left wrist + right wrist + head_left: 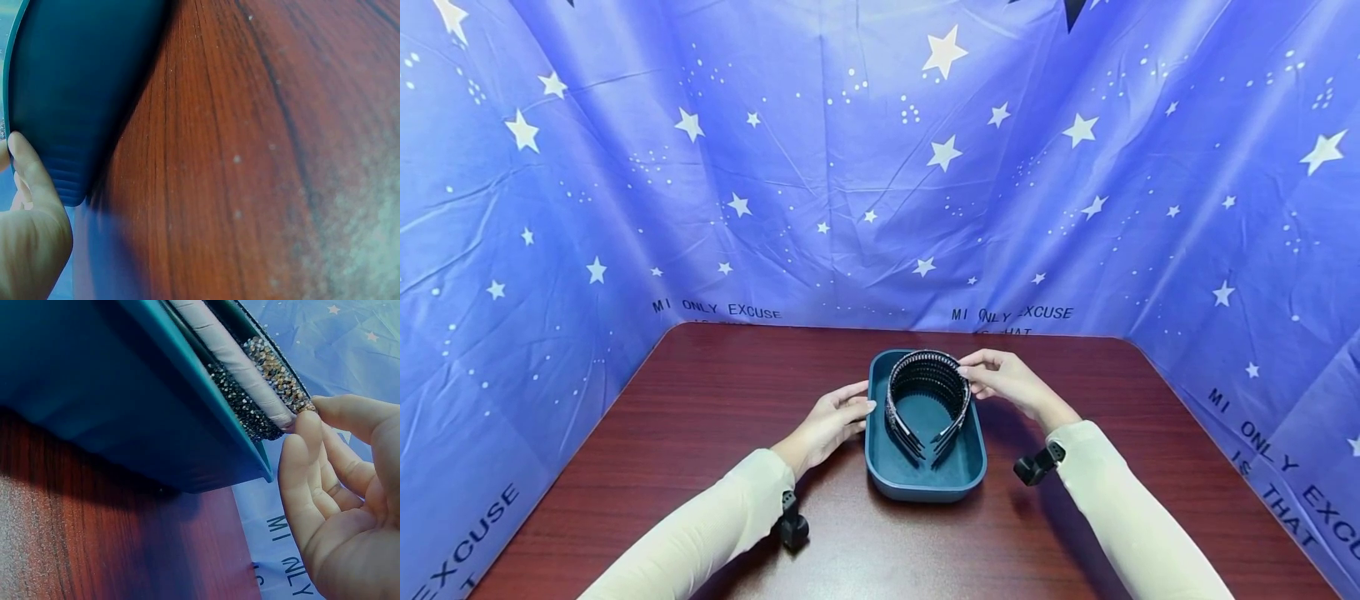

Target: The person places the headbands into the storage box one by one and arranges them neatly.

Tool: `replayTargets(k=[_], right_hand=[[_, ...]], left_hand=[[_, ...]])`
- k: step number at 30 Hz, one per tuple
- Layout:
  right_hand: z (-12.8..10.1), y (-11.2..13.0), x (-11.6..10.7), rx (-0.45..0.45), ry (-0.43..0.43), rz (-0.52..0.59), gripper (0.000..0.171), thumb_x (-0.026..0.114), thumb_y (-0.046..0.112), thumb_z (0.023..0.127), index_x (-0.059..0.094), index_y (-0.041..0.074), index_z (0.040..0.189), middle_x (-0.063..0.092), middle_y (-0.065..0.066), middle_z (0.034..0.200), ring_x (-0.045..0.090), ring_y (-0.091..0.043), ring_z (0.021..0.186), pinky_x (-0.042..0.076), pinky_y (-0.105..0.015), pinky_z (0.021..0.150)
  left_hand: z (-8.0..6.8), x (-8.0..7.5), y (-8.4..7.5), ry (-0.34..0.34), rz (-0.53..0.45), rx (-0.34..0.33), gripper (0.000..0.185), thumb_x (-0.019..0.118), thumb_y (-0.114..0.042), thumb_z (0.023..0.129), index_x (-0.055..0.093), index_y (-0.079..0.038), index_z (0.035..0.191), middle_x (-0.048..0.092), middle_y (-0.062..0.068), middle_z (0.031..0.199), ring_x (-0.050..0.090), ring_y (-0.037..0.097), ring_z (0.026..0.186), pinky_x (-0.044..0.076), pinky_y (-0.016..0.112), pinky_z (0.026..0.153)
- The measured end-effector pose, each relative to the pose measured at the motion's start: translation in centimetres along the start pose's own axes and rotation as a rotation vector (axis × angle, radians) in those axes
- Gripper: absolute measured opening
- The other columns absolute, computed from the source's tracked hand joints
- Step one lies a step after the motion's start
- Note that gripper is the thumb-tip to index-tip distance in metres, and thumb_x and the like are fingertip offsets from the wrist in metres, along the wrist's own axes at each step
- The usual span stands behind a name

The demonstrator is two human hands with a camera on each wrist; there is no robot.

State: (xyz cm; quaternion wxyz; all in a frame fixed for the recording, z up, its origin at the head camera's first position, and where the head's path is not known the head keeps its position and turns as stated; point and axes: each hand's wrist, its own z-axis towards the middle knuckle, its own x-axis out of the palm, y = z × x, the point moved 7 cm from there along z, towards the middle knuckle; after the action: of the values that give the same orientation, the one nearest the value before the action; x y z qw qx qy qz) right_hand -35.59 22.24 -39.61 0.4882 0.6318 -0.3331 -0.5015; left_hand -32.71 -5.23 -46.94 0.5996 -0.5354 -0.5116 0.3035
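Note:
A dark teal oblong tray (917, 493) sits mid-table, and several headbands (925, 371) stand upright in its far half, prongs pointing down toward me. My left hand (833, 419) rests against the tray's left wall with fairly straight fingers. The left wrist view shows the thumb of that left hand (26, 164) lying on the tray's outer wall (75, 81). My right hand (1002, 379) reaches the top right of the stack. In the right wrist view the right hand (312, 422) pinches the edge of the glittery headbands (265, 375) above the tray rim (206, 406).
The reddish-brown wooden table (700, 417) is walled on three sides by a blue star-printed cloth (880, 183). Small black camera mounts (792, 525) sit under both wrists.

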Motion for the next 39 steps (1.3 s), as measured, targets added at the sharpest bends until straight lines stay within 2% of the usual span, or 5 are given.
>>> replayTargets(k=[10,16,23,30,39], right_hand=[[-0.1,0.2,0.1,-0.017,-0.006,-0.025,0.041,0.067,0.017,0.097,0.058,-0.01,0.127,0.062,-0.006,0.085,0.06,-0.014,0.073,0.058,-0.037,0.073],[0.0,0.0,0.1,-0.019,-0.005,-0.015,0.041,0.066,0.016,0.098,0.058,-0.01,0.127,0.064,-0.005,0.086,0.061,-0.015,0.074,0.058,-0.036,0.072],[0.0,-0.1,-0.1,-0.011,-0.014,-0.017,0.041,0.068,0.018,0.096,0.059,-0.009,0.125,0.064,-0.006,0.086,0.062,-0.015,0.075,0.058,-0.041,0.077],[-0.4,0.2,-0.1,-0.021,-0.001,-0.037,0.042,0.066,0.019,0.098,0.058,-0.01,0.127,0.065,-0.008,0.088,0.062,-0.018,0.077,0.058,-0.041,0.076],[-1.2,0.0,-0.7,-0.034,-0.016,-0.076,0.038,0.066,0.024,0.098,0.062,-0.004,0.123,0.066,-0.005,0.091,0.063,-0.023,0.08,0.058,-0.044,0.076]], left_hand=[[0.1,0.0,0.0,0.004,-0.001,-0.009,0.057,0.065,-0.004,0.096,0.043,0.0,0.149,0.062,0.005,0.107,0.062,0.013,0.092,0.053,0.02,0.075],[0.1,-0.1,0.0,0.009,-0.005,-0.006,0.057,0.064,-0.003,0.097,0.042,0.0,0.149,0.062,0.005,0.108,0.062,0.012,0.091,0.053,0.02,0.075],[0.0,-0.1,0.0,0.006,-0.006,-0.002,0.056,0.063,-0.002,0.097,0.043,0.0,0.149,0.061,0.005,0.108,0.062,0.011,0.09,0.053,0.019,0.074],[0.0,-0.1,0.1,0.006,-0.002,-0.004,0.056,0.064,-0.003,0.097,0.043,0.0,0.149,0.061,0.005,0.108,0.062,0.013,0.091,0.053,0.019,0.074],[0.0,-0.1,0.0,0.01,0.0,-0.007,0.057,0.064,-0.003,0.096,0.042,0.0,0.149,0.061,0.006,0.108,0.063,0.013,0.093,0.054,0.02,0.075]])
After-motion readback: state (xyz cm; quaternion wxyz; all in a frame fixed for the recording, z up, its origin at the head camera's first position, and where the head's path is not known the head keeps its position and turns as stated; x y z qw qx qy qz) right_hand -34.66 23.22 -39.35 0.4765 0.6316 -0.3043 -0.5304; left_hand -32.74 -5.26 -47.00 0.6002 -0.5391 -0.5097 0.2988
